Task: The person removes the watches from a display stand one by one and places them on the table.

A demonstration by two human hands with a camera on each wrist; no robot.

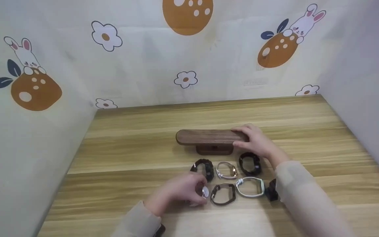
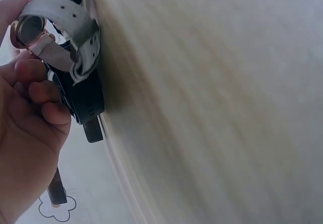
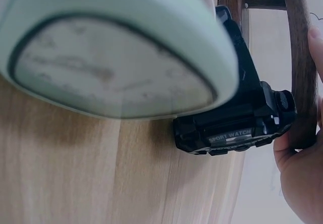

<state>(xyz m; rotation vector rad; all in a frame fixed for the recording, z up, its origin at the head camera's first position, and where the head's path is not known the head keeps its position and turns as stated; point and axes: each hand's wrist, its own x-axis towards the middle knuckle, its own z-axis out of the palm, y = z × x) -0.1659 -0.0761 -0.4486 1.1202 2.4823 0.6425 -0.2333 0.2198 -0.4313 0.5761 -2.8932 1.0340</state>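
My left hand (image 1: 183, 188) pinches a wristwatch with a white strap (image 2: 70, 19) and a rose-gold case, close over the table at the left of a group of watches. My right hand (image 1: 257, 142) grips the right end of a dark wooden stand (image 1: 206, 136), which has a long rounded top bar on a smaller base. Between hands and stand lie a black watch (image 1: 209, 170), a pale-strapped gold watch (image 1: 226, 170) and a black sport watch (image 3: 227, 128). Nearer me are a dark-strapped watch (image 1: 223, 195) and a mint-green watch (image 1: 250, 187).
A black object (image 1: 271, 191) sits beside the right sleeve, partly covered by it. Another dark thing (image 1: 160, 229) peeks out by the left sleeve. The wood-grain table (image 1: 137, 141) is bounded by walls of patterned cloth (image 1: 143, 65) at the back and sides.
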